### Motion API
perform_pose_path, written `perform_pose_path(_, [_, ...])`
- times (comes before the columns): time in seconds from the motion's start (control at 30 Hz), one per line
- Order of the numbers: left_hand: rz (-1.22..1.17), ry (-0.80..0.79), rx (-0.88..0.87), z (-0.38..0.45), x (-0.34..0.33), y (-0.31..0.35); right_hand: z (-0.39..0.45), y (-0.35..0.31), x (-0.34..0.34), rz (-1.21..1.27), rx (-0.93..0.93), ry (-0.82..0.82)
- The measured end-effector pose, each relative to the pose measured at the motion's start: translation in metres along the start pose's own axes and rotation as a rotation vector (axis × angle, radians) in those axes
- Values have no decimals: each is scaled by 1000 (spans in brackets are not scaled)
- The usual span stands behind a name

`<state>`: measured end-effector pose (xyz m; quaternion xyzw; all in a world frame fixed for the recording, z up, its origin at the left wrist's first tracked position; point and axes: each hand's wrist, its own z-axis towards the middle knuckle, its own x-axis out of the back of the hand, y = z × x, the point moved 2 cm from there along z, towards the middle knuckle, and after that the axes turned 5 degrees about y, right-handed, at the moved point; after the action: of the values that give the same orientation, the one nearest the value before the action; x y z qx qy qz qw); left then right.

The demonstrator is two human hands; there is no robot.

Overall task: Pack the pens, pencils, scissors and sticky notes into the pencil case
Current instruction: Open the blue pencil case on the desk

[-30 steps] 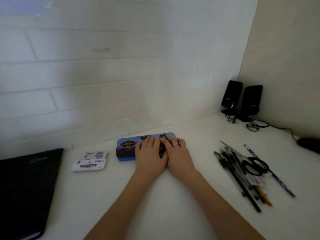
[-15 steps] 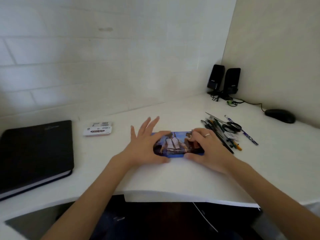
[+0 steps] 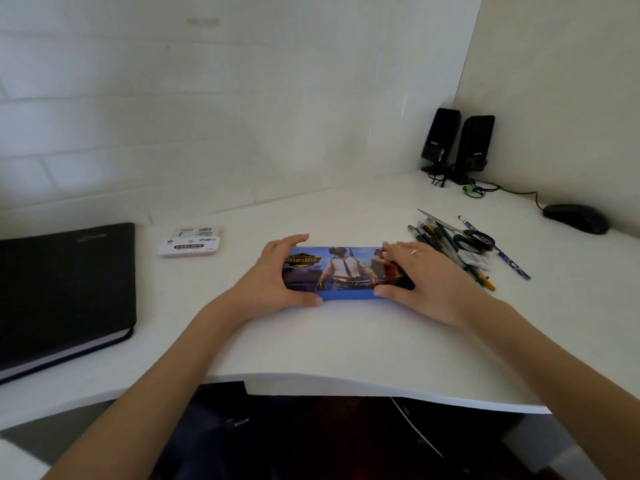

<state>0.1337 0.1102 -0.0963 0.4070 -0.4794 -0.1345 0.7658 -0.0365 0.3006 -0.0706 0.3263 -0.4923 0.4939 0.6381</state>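
A blue pencil case (image 3: 346, 271) with a printed picture on its lid lies closed on the white desk, in the middle. My left hand (image 3: 273, 278) grips its left end, thumb at the near edge and fingers over the far edge. Its right end is held the same way by my right hand (image 3: 422, 275), which wears a ring. A pile of pens and pencils (image 3: 446, 244) lies just right of the case, with black-handled scissors (image 3: 474, 240) on top. Sticky notes (image 3: 190, 242) in a white pack lie to the left of the case.
A black notebook (image 3: 62, 292) lies at the far left. Two black speakers (image 3: 457, 143) stand in the back corner with cables, and a black mouse (image 3: 576, 218) sits to their right. The white desk (image 3: 329, 344) has a curved front edge close to me.
The case has come from near the wall toward me to the desk's middle. My left fingers, spread half a second ago, now curl over the case's left end.
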Motion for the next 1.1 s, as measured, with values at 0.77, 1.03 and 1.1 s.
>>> perform_pose_path(0.77, [-158, 93, 52, 0, 6, -3, 20, 10, 10, -38, 128, 202])
perform_pose_path(1.03, [-296, 108, 60, 0, 7, -5, 52, 21, 17, 646, -356, 302])
perform_pose_path(1.1, [-204, 160, 52, 0, 7, -3, 57, 26, 8, 716, -425, 386])
